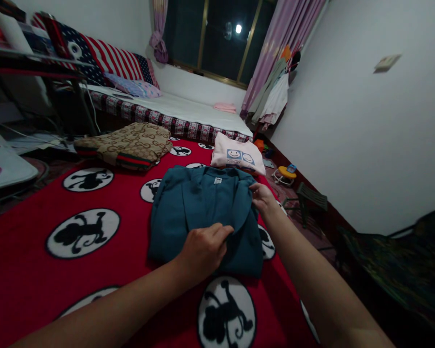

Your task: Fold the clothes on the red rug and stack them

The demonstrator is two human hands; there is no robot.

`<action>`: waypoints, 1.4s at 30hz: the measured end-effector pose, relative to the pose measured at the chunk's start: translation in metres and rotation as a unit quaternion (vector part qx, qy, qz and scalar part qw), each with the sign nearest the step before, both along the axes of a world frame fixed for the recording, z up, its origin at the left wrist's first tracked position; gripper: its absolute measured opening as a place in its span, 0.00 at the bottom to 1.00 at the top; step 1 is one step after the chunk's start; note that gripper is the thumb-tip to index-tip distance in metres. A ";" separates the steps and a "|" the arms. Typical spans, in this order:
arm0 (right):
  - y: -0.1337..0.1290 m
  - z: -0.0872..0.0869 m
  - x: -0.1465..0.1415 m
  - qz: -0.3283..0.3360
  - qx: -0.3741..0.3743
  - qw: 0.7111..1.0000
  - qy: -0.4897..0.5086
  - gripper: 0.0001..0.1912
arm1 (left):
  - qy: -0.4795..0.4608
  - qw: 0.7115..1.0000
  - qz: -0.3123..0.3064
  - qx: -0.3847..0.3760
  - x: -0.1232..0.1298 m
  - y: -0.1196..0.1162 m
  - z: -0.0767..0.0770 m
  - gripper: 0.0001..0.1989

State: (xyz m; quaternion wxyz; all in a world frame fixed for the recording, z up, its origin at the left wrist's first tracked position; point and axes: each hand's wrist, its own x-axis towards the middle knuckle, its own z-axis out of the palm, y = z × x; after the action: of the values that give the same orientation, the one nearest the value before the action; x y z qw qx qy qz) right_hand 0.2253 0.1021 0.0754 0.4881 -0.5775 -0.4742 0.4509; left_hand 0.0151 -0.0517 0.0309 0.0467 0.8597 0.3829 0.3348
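A folded teal jacket [170, 217] lies in front of me on a red blanket [137, 285] printed with black monkeys in white ovals. Its collar end, with a small white label, points away from me. My left hand [208, 246] is closed on the jacket's lapel near the middle of the front. At the far right corner, by the shoulder, my right hand [261, 195] pinches the jacket's edge. Beyond it rests a folded pale pink sweatshirt [221, 147] with smiley faces. A folded brown patterned garment [130, 142] with a green and red stripe lies at the far left.
A bed [181, 113] with a white top stands under the window. At left are a desk [32, 67] and a white stool [7, 169]. Along the right wall are a small yellow stool [287, 172], a dark folding stool [311, 195] and a dark camouflage-like chair [402, 261].
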 end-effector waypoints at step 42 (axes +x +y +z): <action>0.068 -0.054 -0.050 -0.028 0.074 0.848 -0.524 0.21 | -0.161 0.973 -0.118 -0.115 -0.023 0.036 -0.022 0.15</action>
State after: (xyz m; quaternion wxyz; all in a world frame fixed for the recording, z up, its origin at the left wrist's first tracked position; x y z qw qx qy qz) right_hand 0.1749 0.1697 0.0214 0.2206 -0.7032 -0.6752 0.0312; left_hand -0.0076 -0.0155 0.0091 0.2457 0.8224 0.3017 0.4149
